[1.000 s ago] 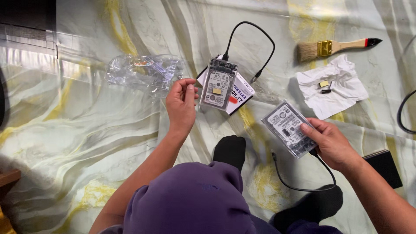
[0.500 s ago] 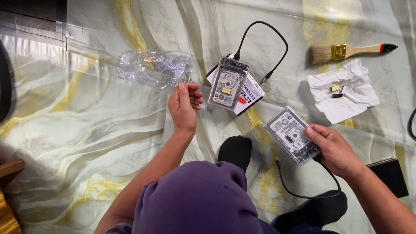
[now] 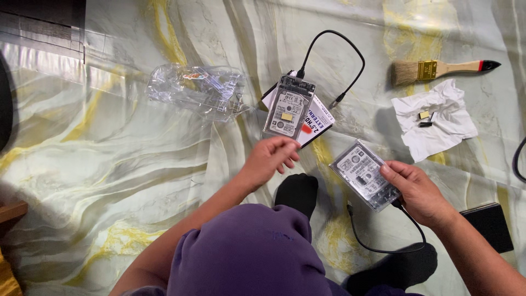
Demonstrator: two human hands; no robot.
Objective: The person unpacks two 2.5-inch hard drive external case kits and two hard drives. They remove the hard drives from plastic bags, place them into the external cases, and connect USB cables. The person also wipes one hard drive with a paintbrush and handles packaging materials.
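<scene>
My right hand (image 3: pixel 419 192) grips a clear-cased hard drive (image 3: pixel 361 172) by its lower right end, where a black cable (image 3: pixel 383 244) plugs in. My left hand (image 3: pixel 268 159) hovers with fingers loosely curled, holding nothing, just below a second clear-cased hard drive (image 3: pixel 289 107). That second drive lies on a white printed card (image 3: pixel 318 123), and its own black cable (image 3: pixel 334 60) loops away above it.
Crumpled clear plastic packaging (image 3: pixel 200 90) lies at the upper left. A paintbrush (image 3: pixel 438 68) and a white tissue (image 3: pixel 438 118) holding small parts sit upper right. A black flat box (image 3: pixel 490 225) is at the right. My black-socked feet (image 3: pixel 298 192) rest on the marbled sheet.
My left hand has drawn back from the drive on the card toward my body. My right hand still holds the other drive in about the same place.
</scene>
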